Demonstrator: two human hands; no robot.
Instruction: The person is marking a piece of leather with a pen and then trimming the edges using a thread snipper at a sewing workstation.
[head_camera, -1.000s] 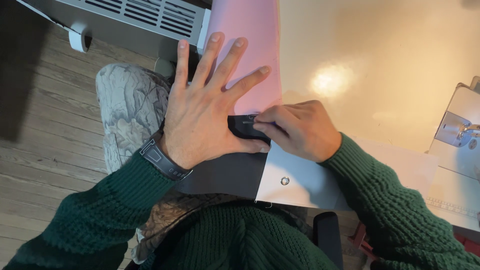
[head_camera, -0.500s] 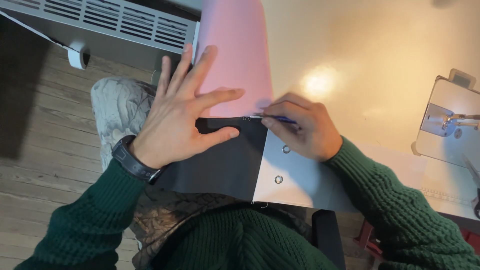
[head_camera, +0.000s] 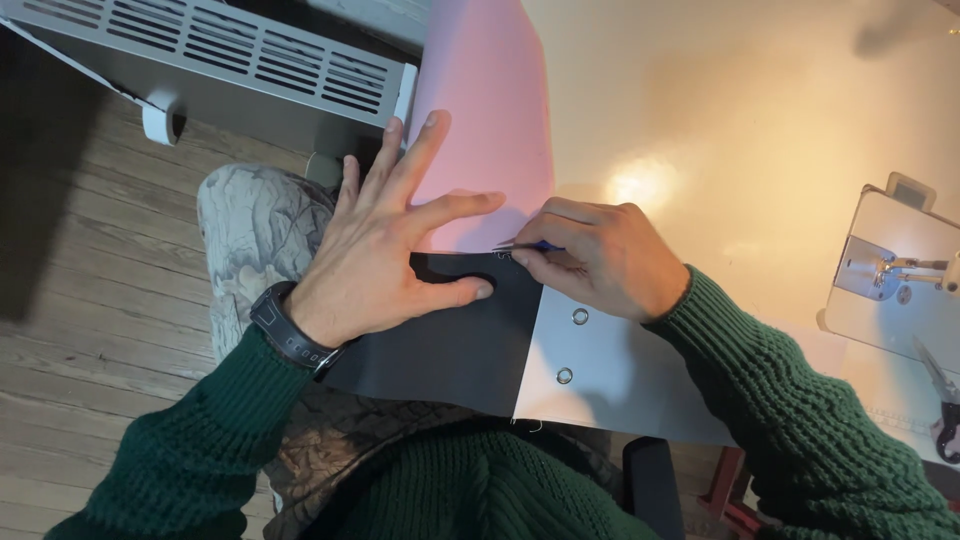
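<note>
— What do we have under our hands?

— A black sheet (head_camera: 450, 345), thin and bendy by the look of it, lying over the desk (head_camera: 720, 120) edge and our lap. It should flex and slide easily, so we judge it wants flat pressure, not a pinch at a corner.

— And the grip?

— Our left hand (head_camera: 385, 265) lies spread, fingers fanned, palm on the black sheet and fingertips over the pink sheet (head_camera: 485, 120) just beyond. Our right hand (head_camera: 600, 260) is pressed together around a thin blue-tipped tool (head_camera: 528, 246), its point at the seam beside the left thumb.

— Beyond that?

— A grey sheet (head_camera: 610, 380) with two metal eyelets below the right hand; a sewing machine (head_camera: 895, 270) well off to its right.
</note>
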